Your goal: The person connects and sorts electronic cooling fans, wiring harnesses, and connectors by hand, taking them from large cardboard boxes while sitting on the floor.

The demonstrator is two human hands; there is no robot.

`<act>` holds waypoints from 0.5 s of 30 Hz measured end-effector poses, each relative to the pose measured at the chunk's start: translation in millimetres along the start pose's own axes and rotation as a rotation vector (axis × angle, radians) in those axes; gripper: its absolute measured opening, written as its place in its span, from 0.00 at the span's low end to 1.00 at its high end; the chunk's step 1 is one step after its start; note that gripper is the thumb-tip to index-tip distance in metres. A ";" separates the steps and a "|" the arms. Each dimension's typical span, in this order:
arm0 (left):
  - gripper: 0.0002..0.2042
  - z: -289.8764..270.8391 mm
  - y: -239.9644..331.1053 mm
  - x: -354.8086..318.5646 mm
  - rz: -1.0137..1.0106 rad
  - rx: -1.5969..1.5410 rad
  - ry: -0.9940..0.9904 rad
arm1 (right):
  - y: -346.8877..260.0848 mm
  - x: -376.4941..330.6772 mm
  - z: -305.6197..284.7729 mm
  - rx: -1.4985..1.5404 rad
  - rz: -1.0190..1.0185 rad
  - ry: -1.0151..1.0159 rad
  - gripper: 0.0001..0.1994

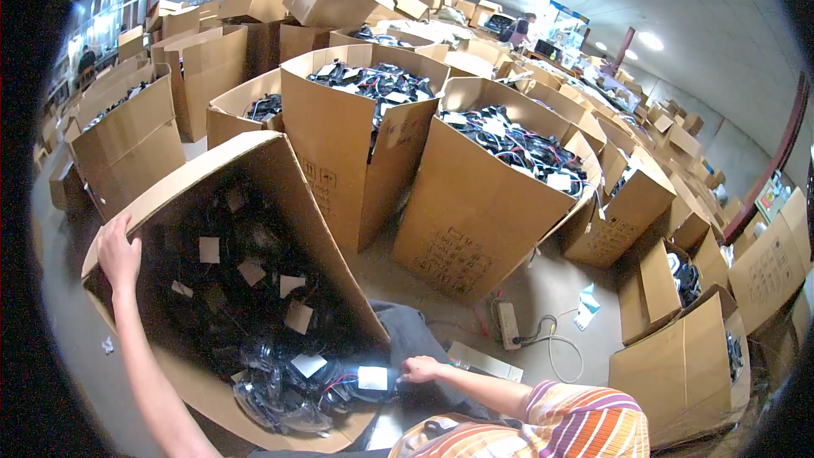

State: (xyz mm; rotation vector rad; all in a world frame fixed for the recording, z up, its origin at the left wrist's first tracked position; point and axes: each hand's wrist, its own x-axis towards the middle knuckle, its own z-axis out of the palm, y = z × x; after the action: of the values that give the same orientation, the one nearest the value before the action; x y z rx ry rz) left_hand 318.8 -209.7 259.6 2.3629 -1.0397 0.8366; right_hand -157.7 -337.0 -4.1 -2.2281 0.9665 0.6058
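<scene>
Near box (199,390): set before the person, mouth turned toward them; its inside filled with bundles (212,288).
Left hand (120,254): laid over its left rim.
Front bundle (280,386): placed at its lower edge.
Right hand (420,368): placed at the front bundle's right end.
Middle box (326,174): stood behind the near box; bundles held inside.
Right box (458,195): stood right of the middle box, likewise filled.
Floor (373,276): power strip (508,326) laid before the right box, paper (587,305) farther right.

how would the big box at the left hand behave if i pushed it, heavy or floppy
The box is probably heavy, since many dark parts lie inside. Its walls may flex at the open rim, being plain cardboard. The loosely piled parts might shift.
</scene>
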 end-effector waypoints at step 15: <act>0.18 -1.1 5.1 -8.3 0.005 0.018 0.025 | 1.5 -1.2 4.7 -0.033 -0.011 0.023 0.15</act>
State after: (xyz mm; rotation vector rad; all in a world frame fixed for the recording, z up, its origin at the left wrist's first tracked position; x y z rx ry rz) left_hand 310.0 -208.1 255.5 2.3594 -1.0327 0.8784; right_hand -160.3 -334.0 -7.2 -2.2725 0.9618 0.5966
